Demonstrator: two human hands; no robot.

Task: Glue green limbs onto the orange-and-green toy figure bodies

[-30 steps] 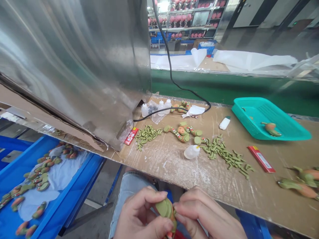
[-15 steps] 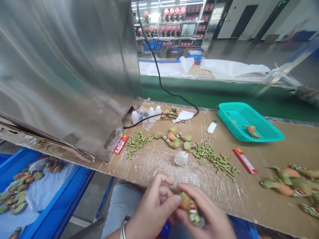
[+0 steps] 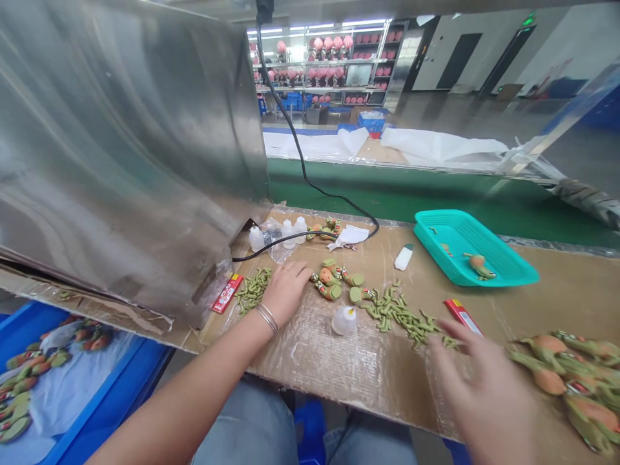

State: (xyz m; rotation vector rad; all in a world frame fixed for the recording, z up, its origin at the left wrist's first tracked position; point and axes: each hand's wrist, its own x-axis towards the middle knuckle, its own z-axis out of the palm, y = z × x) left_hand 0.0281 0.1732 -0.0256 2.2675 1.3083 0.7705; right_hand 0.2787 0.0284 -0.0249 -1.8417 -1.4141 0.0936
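Clock laid over the table (image 3: 310, 345), bottle (image 3: 343, 321) at centre, 12 pointing away from the person.

Left hand (image 3: 288, 285) at 10, back up, bangles (image 3: 267, 320) on the wrist, over the right part of a heap of green bits (image 3: 252, 292). Cannot tell if its grip is apart or together on a bit; the hand itself hides it.

Right hand (image 3: 489, 381) between 3 and 4, blurred; grip loose, thumb and fingers apart. Contact with the table unclear.

Second heap (image 3: 400, 313), also green bits, at 3, its right end near the right hand's fingers.

Figures, green and orange: small cluster (image 3: 327, 278) at 11, just beside the left fingertips, contact unclear; larger group (image 3: 576, 369) between 3 and 4, beyond the right hand; single figure (image 3: 477, 263) in the teal basket (image 3: 504, 276) at 2.

Red box (image 3: 227, 294) just past 9, beside the first heap; other red box (image 3: 462, 316) at 3, near the right fingers. White tube (image 3: 403, 258), dark end, between 1 and 2. Clear bottles (image 3: 256, 240) between 10 and 11.

Blue bin (image 3: 121, 387) between 8 and 9, lower than the table, more figures on white sheeting (image 3: 82, 387).
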